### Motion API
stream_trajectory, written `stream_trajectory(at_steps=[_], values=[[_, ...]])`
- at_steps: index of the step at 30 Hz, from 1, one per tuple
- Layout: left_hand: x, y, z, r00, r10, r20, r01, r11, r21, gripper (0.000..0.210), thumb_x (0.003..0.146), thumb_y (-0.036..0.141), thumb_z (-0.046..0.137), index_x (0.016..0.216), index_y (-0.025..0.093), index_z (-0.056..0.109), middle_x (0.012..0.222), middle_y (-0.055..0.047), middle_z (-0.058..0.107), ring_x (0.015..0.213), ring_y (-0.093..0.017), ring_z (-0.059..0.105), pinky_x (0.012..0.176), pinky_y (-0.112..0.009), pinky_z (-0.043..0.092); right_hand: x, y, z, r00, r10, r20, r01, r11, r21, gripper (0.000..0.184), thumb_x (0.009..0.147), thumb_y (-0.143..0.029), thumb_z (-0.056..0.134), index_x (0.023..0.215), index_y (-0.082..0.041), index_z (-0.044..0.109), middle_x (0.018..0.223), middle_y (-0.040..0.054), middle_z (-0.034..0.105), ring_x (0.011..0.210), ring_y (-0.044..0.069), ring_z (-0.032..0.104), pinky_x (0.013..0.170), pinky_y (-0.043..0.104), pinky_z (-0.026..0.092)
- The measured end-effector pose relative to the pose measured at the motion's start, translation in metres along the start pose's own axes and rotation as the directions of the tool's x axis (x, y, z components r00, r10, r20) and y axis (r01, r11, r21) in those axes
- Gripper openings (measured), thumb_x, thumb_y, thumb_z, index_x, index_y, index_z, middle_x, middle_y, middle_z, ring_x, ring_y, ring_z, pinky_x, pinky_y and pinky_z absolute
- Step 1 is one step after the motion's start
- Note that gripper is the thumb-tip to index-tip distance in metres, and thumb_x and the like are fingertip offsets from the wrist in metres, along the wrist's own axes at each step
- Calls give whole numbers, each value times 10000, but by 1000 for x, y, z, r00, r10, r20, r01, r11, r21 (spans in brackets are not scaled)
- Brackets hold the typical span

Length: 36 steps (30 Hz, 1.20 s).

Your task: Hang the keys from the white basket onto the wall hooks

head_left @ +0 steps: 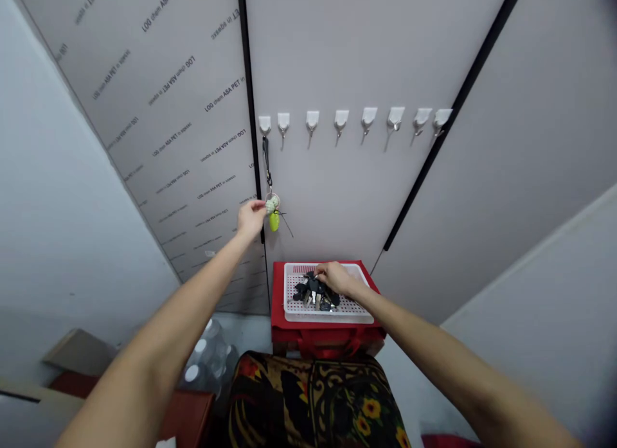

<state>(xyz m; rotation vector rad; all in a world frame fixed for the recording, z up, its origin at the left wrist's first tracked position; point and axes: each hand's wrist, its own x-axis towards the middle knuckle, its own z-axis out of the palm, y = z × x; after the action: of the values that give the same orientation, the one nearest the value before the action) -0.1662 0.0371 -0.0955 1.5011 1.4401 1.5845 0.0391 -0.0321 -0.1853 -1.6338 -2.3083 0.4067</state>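
Observation:
A keychain with a black strap, a ring, a pale green knobbly charm and a bright yellow-green tag hangs from the leftmost white hook. My left hand pinches the pale green charm between thumb and fingers. Lower down, a white plastic basket with a perforated floor holds a pile of black-headed keys. Reaching into the basket from the right, my right hand has its fingertips closed at the pile's upper edge, apparently on a key. The hand partly hides what it grips.
Several white adhesive hooks run in a row across the pale panel. The basket rests on a red bag. In front of me is a flowered fabric surface. Clear bottles with white caps stand at lower left.

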Motion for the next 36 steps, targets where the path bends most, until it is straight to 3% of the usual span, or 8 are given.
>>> stream_trajectory(at_steps=[5, 10, 15, 20, 27, 31, 34, 36], values=[[-56, -18, 13, 940, -129, 315, 167, 981, -97, 120, 506, 109, 508, 614, 138, 552, 516, 25, 523, 509, -69, 460, 554, -194, 363, 3, -10, -25, 993, 87, -81, -48, 918, 393, 131, 627, -196, 405, 611, -147, 526, 503, -21, 529, 458, 77, 462, 474, 188, 350], [-97, -21, 35, 734, -129, 667, 330, 926, -183, 219, 451, 85, 567, 666, 122, 556, 613, 4, 567, 576, -76, 487, 583, -193, 365, 2, -30, -53, 981, 188, -45, -103, 708, 698, 91, 623, -223, 439, 568, -151, 455, 406, -62, 459, 370, 58, 449, 390, 169, 352], [-103, -14, 36, 716, -246, 654, 523, 809, -269, 308, 516, 152, 566, 815, 127, 499, 558, 22, 544, 489, -50, 478, 510, -173, 353, -3, -45, -68, 967, 252, -42, -109, 555, 825, 85, 630, -201, 456, 570, -151, 423, 413, -61, 474, 359, 55, 467, 370, 165, 375], [-105, -7, 30, 617, -255, 745, 657, 688, -308, 279, 538, 228, 576, 790, 132, 502, 676, -26, 565, 542, -67, 513, 499, -178, 364, -2, -55, -73, 936, 352, -14, -119, 355, 927, 107, 670, -207, 430, 585, -158, 386, 433, -49, 498, 378, 61, 495, 391, 173, 400], [-98, 9, 35, 832, -217, 510, 491, 715, -497, 145, 544, 172, 551, 674, 123, 509, 526, 17, 526, 443, -41, 466, 464, -168, 362, -3, -58, -61, 968, 252, -5, -25, 114, 993, 105, 682, -205, 422, 602, -175, 362, 465, -45, 517, 446, 72, 531, 472, 192, 414], [-89, 19, 33, 882, -171, 439, 385, 800, -461, 116, 546, 165, 515, 655, 127, 506, 511, 23, 523, 435, -50, 461, 464, -179, 369, -6, -60, -50, 975, 220, -10, 2, 34, 999, 131, 655, -247, 456, 603, -178, 358, 545, -25, 549, 498, 70, 540, 512, 194, 412], [-81, 25, 30, 914, -146, 378, 293, 882, -368, 75, 572, 170, 451, 597, 126, 506, 456, 31, 485, 400, -48, 423, 421, -168, 334, -6, -60, -44, 971, 237, 14, -39, 100, 994, 147, 630, -291, 465, 615, -181, 369, 603, 1, 558, 518, 87, 539, 530, 224, 413], [-74, 32, 27, 944, -82, 320, 164, 957, -240, 85, 571, 168, 430, 560, 132, 507, 415, 39, 449, 384, -49, 395, 400, -165, 300, -4, -59, -46, 941, 335, -56, -43, 280, 959, 157, 600, -300, 479, 675, -184, 404, 669, 24, 560, 529, 106, 530, 520, 250, 409]])
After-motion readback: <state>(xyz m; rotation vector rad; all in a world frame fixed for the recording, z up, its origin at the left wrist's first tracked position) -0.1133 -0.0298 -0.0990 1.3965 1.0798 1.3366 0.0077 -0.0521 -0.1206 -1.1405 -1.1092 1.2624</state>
